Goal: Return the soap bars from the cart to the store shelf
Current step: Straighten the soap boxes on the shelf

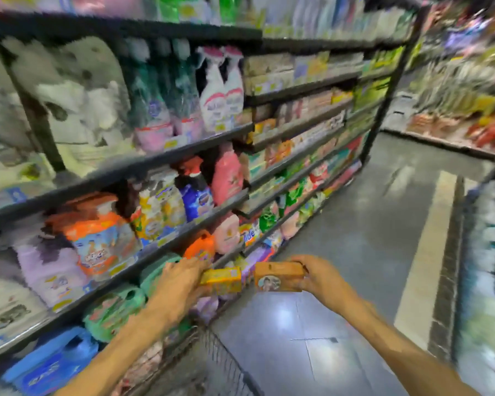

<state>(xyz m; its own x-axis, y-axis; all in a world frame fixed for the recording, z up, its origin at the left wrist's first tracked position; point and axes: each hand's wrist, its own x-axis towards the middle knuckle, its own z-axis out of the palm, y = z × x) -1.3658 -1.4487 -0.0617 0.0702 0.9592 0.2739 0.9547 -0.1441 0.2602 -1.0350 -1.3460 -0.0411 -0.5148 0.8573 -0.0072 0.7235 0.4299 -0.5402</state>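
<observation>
Hands both loaded: your left hand [183, 277] grips a yellow-orange soap box [223, 280], fingers curled over its near end; your right hand [316, 274] pinches a brown soap box [277, 277] by its right end. Boxes sit side by side, near but apart, in the air just off the shelf [166, 238] edge, above the wire cart [226, 364]. Frame's blurred, labels unreadable.

Everything's smeared by blur here. No label reads clearly on the shelf [183, 155] goods. Soap boxes [222, 280] too: print illegible.
</observation>
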